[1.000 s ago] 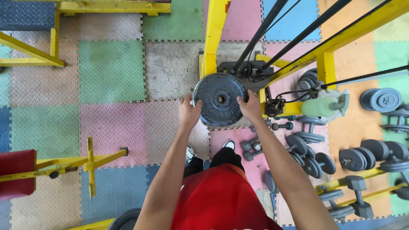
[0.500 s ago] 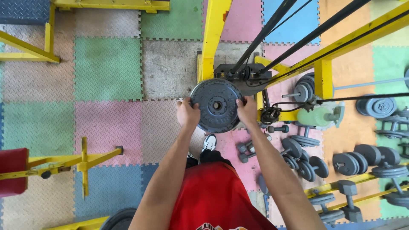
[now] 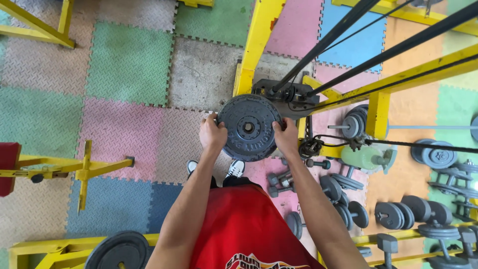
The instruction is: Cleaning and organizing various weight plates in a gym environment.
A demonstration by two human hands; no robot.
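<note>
Dark round weight plate (image 3: pixel 248 127), held at the yellow machine frame (image 3: pixel 259 35) above the foam floor mats (image 3: pixel 124 65), left hand (image 3: pixel 212 133) and right hand (image 3: pixel 287 136) clamped on opposite rims; a slipping grip would likely drop it toward the white shoes (image 3: pixel 214 168).

Under me the floor (image 3: pixel 124 65) is interlocking foam mats in faded green, pink, blue, grey and orange. Yellow steel frames (image 3: pixel 259 35) cross it, and dumbbells (image 3: pixel 398 214) lie scattered on my right in daylight.
</note>
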